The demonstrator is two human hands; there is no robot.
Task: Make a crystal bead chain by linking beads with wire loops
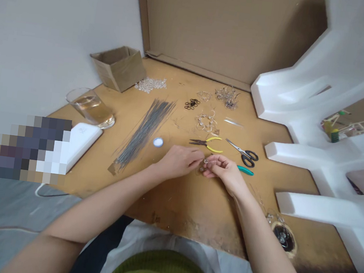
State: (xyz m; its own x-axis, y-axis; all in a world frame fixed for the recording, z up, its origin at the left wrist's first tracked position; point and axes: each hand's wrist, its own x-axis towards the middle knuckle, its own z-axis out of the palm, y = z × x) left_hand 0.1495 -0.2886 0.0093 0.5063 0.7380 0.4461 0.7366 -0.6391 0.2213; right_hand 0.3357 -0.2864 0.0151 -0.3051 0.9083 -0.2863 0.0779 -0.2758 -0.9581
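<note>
My left hand (182, 161) and my right hand (223, 170) meet over the table, fingertips pinched together on a small wire piece with clear beads (202, 169). Its finer shape is partly hidden by the fingers. Just beyond lie pliers with yellow handles (205, 143). Black-handled scissors (243, 153) rest to the right of them. A green handle (246, 170) sticks out from behind my right hand. Further back sits a ring of wire and clear beads (206, 122). To the left of my left hand is a small round white thing with a blue rim (158, 142).
A bundle of thin grey wires (146, 130) lies left of centre. Behind it are loose clear beads (150, 84) and a cardboard box (119, 69). A tilted-looking glass (91, 107) of amber liquid stands near a white device (83, 142). White foam pieces (306, 207) border the right.
</note>
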